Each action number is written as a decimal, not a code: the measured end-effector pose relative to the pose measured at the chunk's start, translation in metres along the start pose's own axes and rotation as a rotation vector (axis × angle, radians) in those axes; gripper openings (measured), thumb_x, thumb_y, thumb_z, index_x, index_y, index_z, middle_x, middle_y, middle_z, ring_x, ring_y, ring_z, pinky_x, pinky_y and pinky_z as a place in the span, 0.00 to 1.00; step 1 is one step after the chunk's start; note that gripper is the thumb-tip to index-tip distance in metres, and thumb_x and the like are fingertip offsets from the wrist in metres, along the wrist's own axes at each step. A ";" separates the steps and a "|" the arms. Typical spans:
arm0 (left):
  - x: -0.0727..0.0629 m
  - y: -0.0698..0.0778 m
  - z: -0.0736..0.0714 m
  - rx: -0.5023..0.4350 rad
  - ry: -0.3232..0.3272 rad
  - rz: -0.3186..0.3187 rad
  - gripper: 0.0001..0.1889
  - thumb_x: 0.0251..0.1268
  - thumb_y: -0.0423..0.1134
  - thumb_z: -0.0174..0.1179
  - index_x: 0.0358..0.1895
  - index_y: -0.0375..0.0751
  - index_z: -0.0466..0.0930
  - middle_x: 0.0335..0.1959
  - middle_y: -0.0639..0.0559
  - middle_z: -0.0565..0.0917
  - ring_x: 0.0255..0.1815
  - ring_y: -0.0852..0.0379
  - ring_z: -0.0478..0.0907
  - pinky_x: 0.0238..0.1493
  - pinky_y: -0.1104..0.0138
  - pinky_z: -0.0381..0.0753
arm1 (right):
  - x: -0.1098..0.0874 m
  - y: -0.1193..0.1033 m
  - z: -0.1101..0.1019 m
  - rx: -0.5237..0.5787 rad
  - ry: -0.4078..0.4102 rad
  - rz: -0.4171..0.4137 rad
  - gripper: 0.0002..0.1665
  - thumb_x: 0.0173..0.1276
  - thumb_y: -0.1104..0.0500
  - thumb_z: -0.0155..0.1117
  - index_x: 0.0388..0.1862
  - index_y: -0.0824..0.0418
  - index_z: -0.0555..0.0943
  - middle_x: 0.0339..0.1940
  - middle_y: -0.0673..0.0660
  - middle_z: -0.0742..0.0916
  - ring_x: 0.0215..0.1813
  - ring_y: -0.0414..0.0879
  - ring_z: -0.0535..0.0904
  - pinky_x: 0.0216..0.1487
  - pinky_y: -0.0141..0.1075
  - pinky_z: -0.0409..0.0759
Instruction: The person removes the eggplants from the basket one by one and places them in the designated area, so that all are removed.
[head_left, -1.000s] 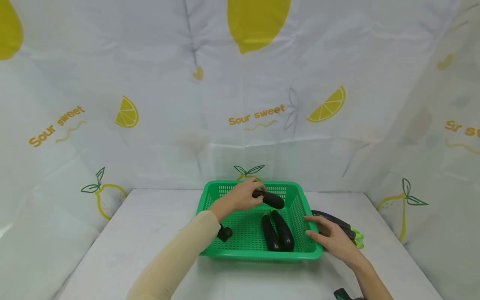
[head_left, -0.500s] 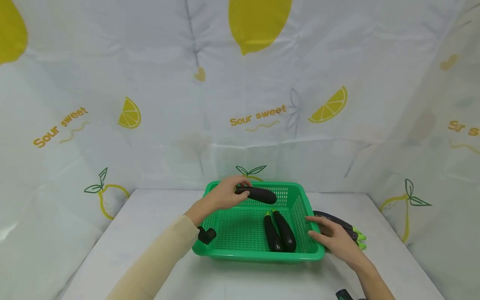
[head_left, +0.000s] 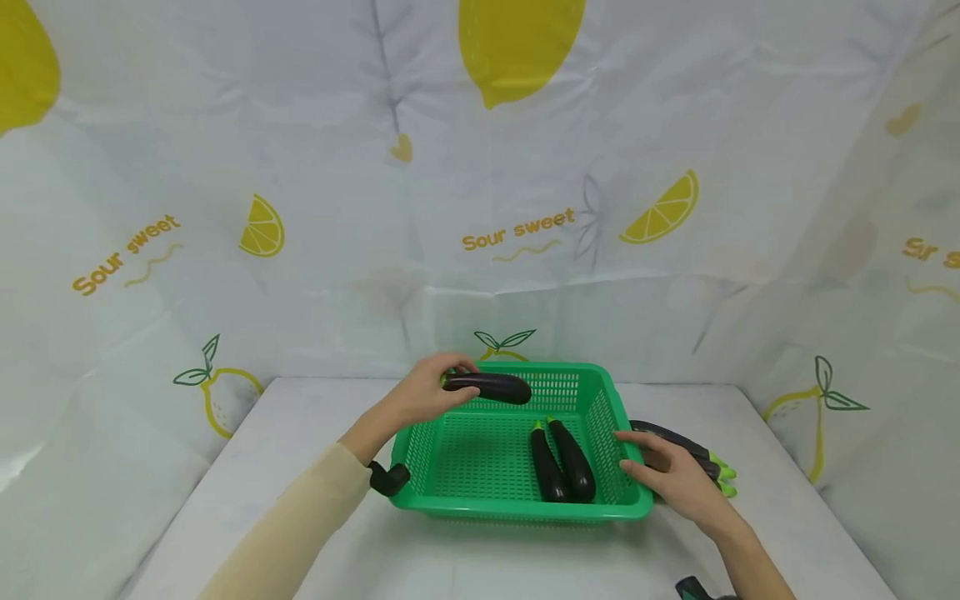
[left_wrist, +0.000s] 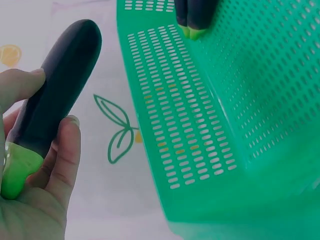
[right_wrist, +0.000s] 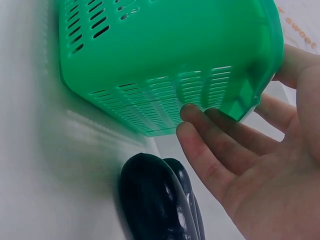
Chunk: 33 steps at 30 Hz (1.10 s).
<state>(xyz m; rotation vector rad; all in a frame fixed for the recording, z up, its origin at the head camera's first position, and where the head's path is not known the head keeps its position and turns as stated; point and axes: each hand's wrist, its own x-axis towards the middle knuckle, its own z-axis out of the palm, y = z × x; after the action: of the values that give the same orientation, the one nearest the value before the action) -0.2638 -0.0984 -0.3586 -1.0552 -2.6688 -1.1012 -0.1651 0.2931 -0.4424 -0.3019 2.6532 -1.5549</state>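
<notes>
My left hand [head_left: 427, 392] holds a dark purple eggplant [head_left: 491, 387] by its stem end, above the back left of a green plastic basket [head_left: 517, 508]. In the left wrist view, thumb and fingers pinch this eggplant [left_wrist: 65, 80] near its green cap, its rounded end pointing up. Two eggplants [head_left: 573, 462] lie side by side inside the basket, toward its right. My right hand [head_left: 675, 479] grips the basket's right rim. In the right wrist view, fingertips [right_wrist: 192, 112] touch the outer wall, and the thumb is partly hidden behind the rim.
Several more eggplants [head_left: 675, 442] with green caps lie on the white table [head_left: 300, 467], right of the basket and partly behind the right hand. A white sheet [head_left: 337, 208] printed with lemons hangs behind and around the table.
My left hand has carried its eggplant leftward, from above the basket's middle to near its back left corner. The right hand stays at the rim; the two eggplants inside lie unmoved.
</notes>
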 end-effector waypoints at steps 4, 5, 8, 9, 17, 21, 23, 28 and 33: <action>-0.008 -0.005 -0.006 0.014 0.025 -0.009 0.15 0.72 0.44 0.65 0.56 0.43 0.82 0.52 0.50 0.82 0.52 0.50 0.78 0.52 0.53 0.78 | 0.001 0.000 0.001 0.014 -0.004 0.001 0.33 0.76 0.52 0.64 0.74 0.63 0.71 0.73 0.72 0.71 0.68 0.68 0.73 0.49 0.31 0.80; -0.011 -0.007 -0.008 0.016 0.031 -0.014 0.15 0.72 0.44 0.65 0.56 0.43 0.82 0.52 0.50 0.82 0.52 0.50 0.78 0.53 0.53 0.78 | 0.001 0.001 0.001 0.017 -0.006 0.001 0.33 0.76 0.52 0.65 0.74 0.63 0.71 0.73 0.72 0.71 0.68 0.68 0.73 0.49 0.31 0.80; -0.017 -0.011 -0.012 0.011 0.057 -0.038 0.15 0.71 0.43 0.66 0.56 0.43 0.82 0.52 0.49 0.83 0.52 0.49 0.79 0.52 0.52 0.78 | 0.001 0.001 0.002 0.015 -0.004 0.000 0.32 0.75 0.52 0.65 0.73 0.63 0.71 0.73 0.71 0.72 0.68 0.68 0.73 0.49 0.32 0.80; -0.019 -0.013 -0.014 0.011 0.065 -0.044 0.16 0.70 0.43 0.66 0.56 0.43 0.82 0.52 0.49 0.83 0.52 0.50 0.79 0.52 0.52 0.78 | 0.002 0.001 0.002 0.011 -0.002 0.001 0.32 0.75 0.52 0.65 0.73 0.63 0.71 0.73 0.71 0.72 0.68 0.68 0.74 0.49 0.32 0.80; -0.037 -0.022 -0.029 -0.029 0.134 -0.099 0.16 0.70 0.44 0.67 0.56 0.45 0.82 0.53 0.49 0.83 0.46 0.52 0.79 0.46 0.55 0.79 | 0.002 0.001 0.000 -0.016 0.011 0.009 0.32 0.75 0.51 0.65 0.73 0.62 0.72 0.72 0.71 0.72 0.67 0.67 0.75 0.49 0.34 0.81; -0.046 -0.030 -0.037 -0.043 0.179 -0.118 0.16 0.69 0.43 0.68 0.56 0.45 0.82 0.51 0.48 0.83 0.42 0.53 0.78 0.42 0.57 0.78 | 0.002 0.003 -0.001 -0.012 0.003 0.003 0.32 0.75 0.51 0.65 0.73 0.62 0.72 0.72 0.71 0.72 0.67 0.67 0.75 0.48 0.32 0.80; -0.051 -0.034 -0.041 -0.042 0.198 -0.128 0.16 0.68 0.43 0.69 0.55 0.45 0.82 0.50 0.48 0.83 0.41 0.53 0.78 0.40 0.58 0.78 | 0.002 0.004 -0.001 -0.010 0.002 0.000 0.32 0.75 0.51 0.65 0.73 0.61 0.72 0.73 0.70 0.72 0.68 0.66 0.75 0.48 0.32 0.80; -0.064 -0.047 -0.049 -0.051 0.228 -0.173 0.16 0.67 0.43 0.70 0.54 0.45 0.83 0.47 0.49 0.84 0.39 0.52 0.78 0.37 0.59 0.78 | 0.002 0.006 -0.001 -0.015 0.009 -0.002 0.33 0.75 0.51 0.65 0.73 0.61 0.72 0.73 0.70 0.73 0.68 0.66 0.75 0.48 0.32 0.80; -0.079 -0.065 -0.056 -0.035 0.258 -0.226 0.16 0.67 0.45 0.70 0.53 0.44 0.83 0.45 0.49 0.84 0.39 0.51 0.78 0.38 0.57 0.76 | 0.002 0.004 0.001 0.003 0.010 0.012 0.33 0.75 0.51 0.65 0.74 0.61 0.71 0.73 0.70 0.72 0.68 0.66 0.74 0.48 0.32 0.80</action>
<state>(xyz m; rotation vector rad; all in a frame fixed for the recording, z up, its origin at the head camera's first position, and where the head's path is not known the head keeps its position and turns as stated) -0.2543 -0.2128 -0.3800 -0.5764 -2.6120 -1.2299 -0.1677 0.2941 -0.4465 -0.2789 2.6544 -1.5615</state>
